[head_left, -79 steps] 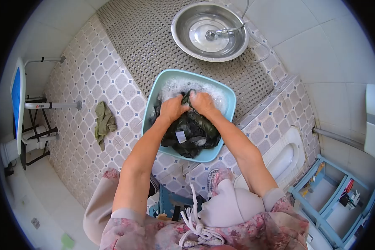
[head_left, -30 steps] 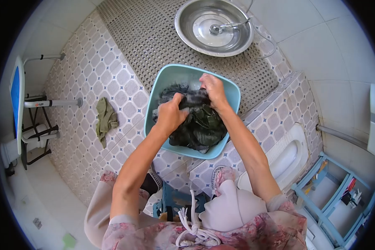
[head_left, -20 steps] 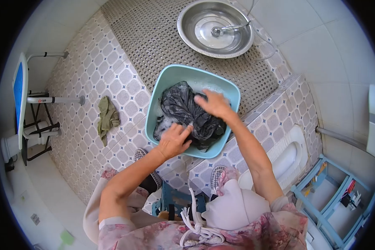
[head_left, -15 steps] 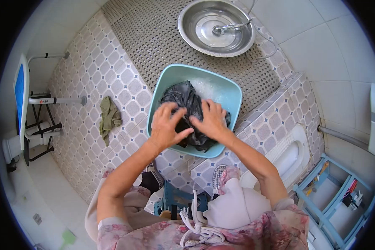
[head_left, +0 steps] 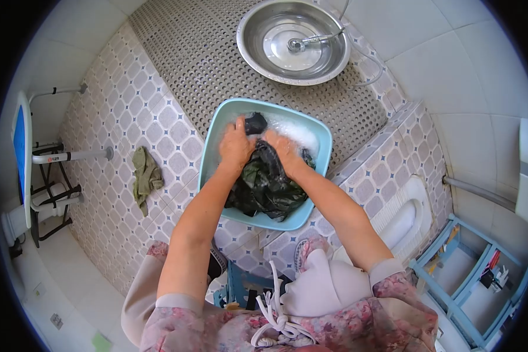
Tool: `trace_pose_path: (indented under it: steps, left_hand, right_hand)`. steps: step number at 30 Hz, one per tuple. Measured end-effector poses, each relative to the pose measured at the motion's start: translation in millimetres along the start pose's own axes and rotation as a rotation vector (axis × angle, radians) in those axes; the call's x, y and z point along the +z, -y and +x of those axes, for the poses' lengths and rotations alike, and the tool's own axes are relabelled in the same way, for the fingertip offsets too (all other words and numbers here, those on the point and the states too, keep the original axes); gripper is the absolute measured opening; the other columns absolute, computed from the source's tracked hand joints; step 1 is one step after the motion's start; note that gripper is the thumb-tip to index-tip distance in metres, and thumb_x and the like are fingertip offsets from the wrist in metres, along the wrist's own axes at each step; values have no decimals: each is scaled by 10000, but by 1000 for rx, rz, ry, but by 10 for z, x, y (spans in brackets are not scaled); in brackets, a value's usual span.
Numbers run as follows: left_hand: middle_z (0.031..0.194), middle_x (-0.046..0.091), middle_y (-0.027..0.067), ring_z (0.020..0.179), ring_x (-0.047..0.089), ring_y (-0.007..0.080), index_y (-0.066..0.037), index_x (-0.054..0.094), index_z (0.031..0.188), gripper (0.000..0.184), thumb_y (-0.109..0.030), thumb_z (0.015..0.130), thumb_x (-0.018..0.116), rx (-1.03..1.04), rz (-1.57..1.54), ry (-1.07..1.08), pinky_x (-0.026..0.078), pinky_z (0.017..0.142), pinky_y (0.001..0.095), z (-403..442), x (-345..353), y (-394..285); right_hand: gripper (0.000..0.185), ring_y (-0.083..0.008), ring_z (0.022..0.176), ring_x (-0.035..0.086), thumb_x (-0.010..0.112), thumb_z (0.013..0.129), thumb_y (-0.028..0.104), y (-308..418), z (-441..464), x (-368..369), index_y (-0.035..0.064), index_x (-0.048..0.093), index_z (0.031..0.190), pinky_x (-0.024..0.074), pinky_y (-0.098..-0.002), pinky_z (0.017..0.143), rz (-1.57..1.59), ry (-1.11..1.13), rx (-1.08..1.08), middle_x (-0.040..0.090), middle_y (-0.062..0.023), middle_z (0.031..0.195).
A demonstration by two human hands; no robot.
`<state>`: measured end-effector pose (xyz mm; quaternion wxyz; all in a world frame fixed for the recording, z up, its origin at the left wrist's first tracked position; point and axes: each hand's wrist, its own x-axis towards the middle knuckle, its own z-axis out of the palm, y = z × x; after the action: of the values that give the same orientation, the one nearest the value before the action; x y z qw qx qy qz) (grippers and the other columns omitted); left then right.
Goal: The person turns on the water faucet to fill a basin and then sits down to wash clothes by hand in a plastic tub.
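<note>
Dark green and black wet cloth (head_left: 270, 190) lies bunched in a light blue basin (head_left: 207, 149) with soapy water and white foam. My left hand (head_left: 236, 145) is closed on part of the cloth at the basin's left side, where a black bit sticks up beside its fingers. Close to it on the right, my right hand (head_left: 281, 151) grips another part of the same cloth, its fingertips partly hidden by fabric and suds.
Beyond the basin, a metal bowl (head_left: 243, 56) holds water and a shower head (head_left: 297, 44) on a perforated mat (head_left: 188, 58). A green rag (head_left: 146, 176) lies on the tiles at left. Right are a squat toilet (head_left: 406, 226) and a blue rack (head_left: 452, 299).
Both hands, spread above the cloth half a second ago, have moved to the upper part of the basin and closed on it. The cloth has shifted, showing more green, and foam is thicker at the upper right.
</note>
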<state>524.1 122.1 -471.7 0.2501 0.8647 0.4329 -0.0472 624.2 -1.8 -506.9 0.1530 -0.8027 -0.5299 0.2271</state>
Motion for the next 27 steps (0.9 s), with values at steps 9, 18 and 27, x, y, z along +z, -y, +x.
trace_pose_path:
  steps: [9, 18, 27]
  left_hand:
    - [1074, 570, 158, 1033, 574, 383, -98, 561, 1194, 577, -11, 647, 725, 286, -283, -197, 483, 882, 441, -532, -559, -63]
    - [1309, 492, 179, 1260, 456, 342, -33, 458, 1337, 728, 22, 636, 648, 393, -642, -394, 373, 1075, 411, -991, -594, -198]
    - [1216, 593, 134, 1049, 610, 241, -23, 388, 1418, 659, -236, 878, 698, -541, -1942, 7, 502, 908, 349, -980, -427, -69]
  right_hand:
    - [407, -238, 974, 637, 638, 854, 284, -302, 11, -175, 44, 635, 1184, 483, -355, 893, 844, 36, 253, 686, -122, 1033]
    - [620, -180, 1177, 531, 707, 844, 151, 272, -314, -754, 63, 463, 1408, 389, -309, 1056, 1242, -28, -29, 560, -112, 1287]
    - [217, -260, 857, 659, 668, 792, 191, 962, -502, -979, 61, 615, 956, 525, -352, 794, 804, -351, -134, 652, -112, 927]
